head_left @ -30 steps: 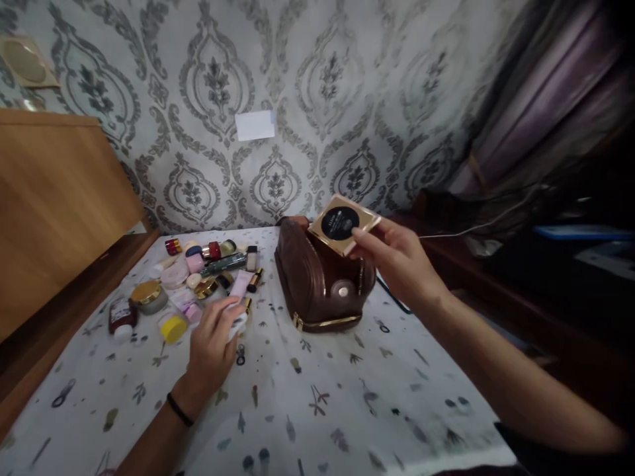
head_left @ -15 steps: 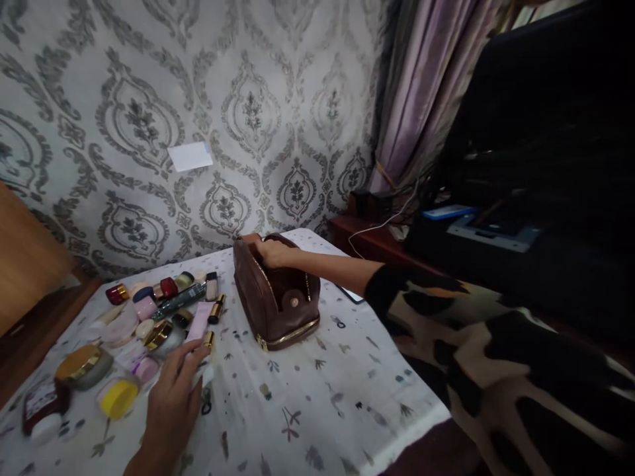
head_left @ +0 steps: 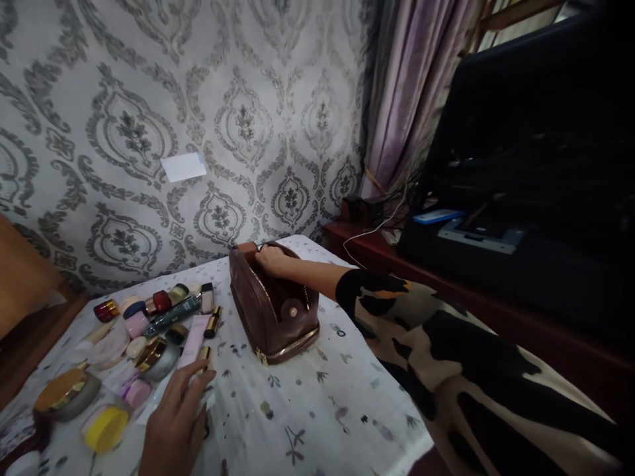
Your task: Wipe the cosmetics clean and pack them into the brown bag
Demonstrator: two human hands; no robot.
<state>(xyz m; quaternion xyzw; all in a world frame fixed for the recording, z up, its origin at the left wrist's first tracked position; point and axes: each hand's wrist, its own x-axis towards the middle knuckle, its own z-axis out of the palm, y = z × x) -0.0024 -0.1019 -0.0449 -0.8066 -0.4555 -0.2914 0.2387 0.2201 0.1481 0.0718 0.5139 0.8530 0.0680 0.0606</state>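
Observation:
A brown toiletry bag [head_left: 243,301] with gold zips stands unzipped on the table. My right hand [head_left: 272,260] reaches into its far end; the fingers are curled and partly hidden, so what they hold cannot be made out. Near the left front, my left hand [head_left: 176,413] lies with fingers stretched out, its fingertips by a small gold-capped item [head_left: 205,359] and a pale pink tube [head_left: 194,338]. Around it are cosmetics: a gold-lidded jar [head_left: 157,358], a yellow-lidded jar [head_left: 106,428], a dark green tube [head_left: 173,315] and a black-and-gold tube [head_left: 213,322].
A patterned white cloth [head_left: 317,403] covers the table, which meets a papered wall [head_left: 297,119]. At right stand a large black panel [head_left: 520,145] and a dark red surface [head_left: 357,241] with a white cable [head_left: 377,228]. A wooden piece [head_left: 24,277] rises at left.
The view has shifted slightly. My right hand stays in the bag's far end, and my left hand remains beside the cosmetics with little movement.

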